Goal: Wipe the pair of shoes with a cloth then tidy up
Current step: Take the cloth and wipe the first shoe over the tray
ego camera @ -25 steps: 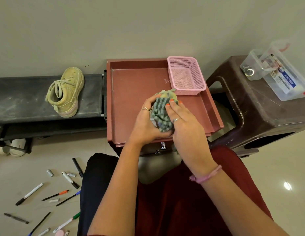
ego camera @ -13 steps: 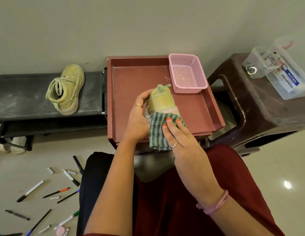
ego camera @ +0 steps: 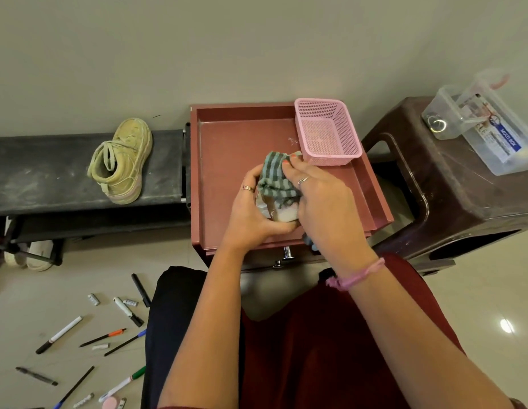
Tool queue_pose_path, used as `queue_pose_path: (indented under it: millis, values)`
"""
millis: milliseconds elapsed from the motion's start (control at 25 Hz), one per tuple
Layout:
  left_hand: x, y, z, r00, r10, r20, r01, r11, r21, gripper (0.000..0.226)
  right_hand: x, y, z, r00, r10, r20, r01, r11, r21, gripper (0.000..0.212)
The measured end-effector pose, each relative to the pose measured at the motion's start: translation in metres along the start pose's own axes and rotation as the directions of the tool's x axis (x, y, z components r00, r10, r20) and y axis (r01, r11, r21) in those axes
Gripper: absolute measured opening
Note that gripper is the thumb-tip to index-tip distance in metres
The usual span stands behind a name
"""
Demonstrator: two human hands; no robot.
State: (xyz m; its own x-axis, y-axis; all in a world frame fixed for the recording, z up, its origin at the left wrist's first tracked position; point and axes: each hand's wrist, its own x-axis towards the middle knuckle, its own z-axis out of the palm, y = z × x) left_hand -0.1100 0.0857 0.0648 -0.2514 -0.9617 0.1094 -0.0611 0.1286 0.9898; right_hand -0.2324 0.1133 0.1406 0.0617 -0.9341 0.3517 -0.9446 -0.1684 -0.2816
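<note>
From the head camera I look down on a pale tiled floor (ego camera: 478, 305) against a plain wall, with a red-brown tray (ego camera: 227, 149) straight ahead. My left hand (ego camera: 251, 211) curls round the heel end of a shoe (ego camera: 282, 212), gripping it from the left and beneath. My right hand (ego camera: 322, 199) presses a green striped cloth (ego camera: 274, 178) over the top of that shoe, fingers bent round the fabric; most of the shoe is hidden between cloth and palms. Just beyond my right fingertips sits a pink mesh basket (ego camera: 327, 131) in the tray's far right corner, very close to the cloth. Left of my left fingers the tray floor lies bare up to its raised rim. The second shoe (ego camera: 121, 160), yellow-green and laced, stands well apart on a dark bench (ego camera: 50, 175) to the left. Right of the tray stands a brown plastic stool (ego camera: 451, 196) carrying clear boxes (ego camera: 487, 125). Pens and markers (ego camera: 103, 338) lie scattered on the floor, below my left forearm.
</note>
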Motion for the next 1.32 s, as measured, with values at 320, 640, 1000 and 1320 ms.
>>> queue_pose_path:
  millis: [320, 640, 1000, 1320]
  values:
    - [-0.001, -0.003, -0.007, 0.999, 0.026, -0.032, -0.026, 1.000, 0.002, 0.088, -0.063, -0.005, -0.009, 0.998, -0.027, 0.056, 0.029, 0.999, -0.026, 0.046]
    - [-0.004, -0.002, -0.008, 0.999, 0.049, -0.020, -0.049, 0.999, 0.014, 0.094, -0.020, -0.007, -0.008, 0.989, 0.083, 0.120, -0.088, 0.996, 0.035, 0.042]
    - [-0.001, -0.005, -0.016, 0.998, 0.044, -0.033, -0.043, 0.998, 0.045, 0.095, -0.035, -0.015, 0.000, 0.995, -0.096, 0.006, 0.096, 0.995, -0.019, 0.039]
    - [-0.002, -0.004, -0.015, 1.000, -0.023, 0.013, 0.024, 0.999, -0.043, 0.074, -0.022, -0.014, 0.000, 0.951, -0.265, 0.159, 0.285, 0.951, -0.119, 0.039]
